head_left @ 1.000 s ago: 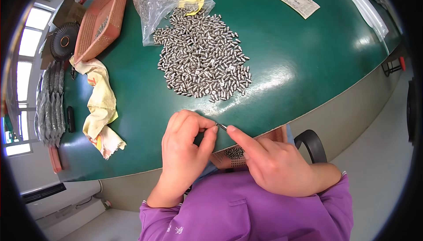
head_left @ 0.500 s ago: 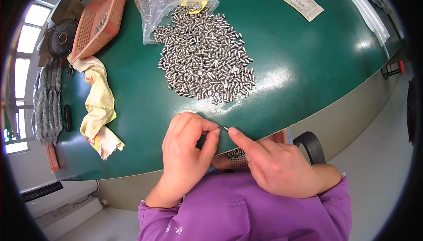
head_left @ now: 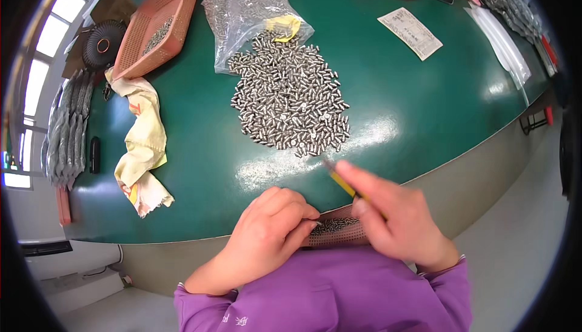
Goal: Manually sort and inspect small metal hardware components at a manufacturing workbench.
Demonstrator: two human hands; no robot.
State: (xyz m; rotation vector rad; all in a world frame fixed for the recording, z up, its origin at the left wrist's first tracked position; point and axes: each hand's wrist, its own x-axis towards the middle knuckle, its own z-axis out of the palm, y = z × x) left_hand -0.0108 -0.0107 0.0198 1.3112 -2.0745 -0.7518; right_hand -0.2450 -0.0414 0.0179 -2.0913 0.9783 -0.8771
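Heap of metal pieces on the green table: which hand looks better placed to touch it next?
Probably the right hand: the yellow-and-dark tool it holds points toward the heap of metal pieces, tip close to its near edge. The left hand sits farther off, by the pink basket.

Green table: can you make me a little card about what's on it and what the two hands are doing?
Table: green, shiny
Left hand: pinches a tiny metal piece near the lower basket
Right hand: grips a yellow and black tool, tip blurred
Pile: many silver pieces
Bag: clear, behind the pile
Far basket: pink, pieces inside
Cloth: pale yellow, crumpled
Paper: right of the bag
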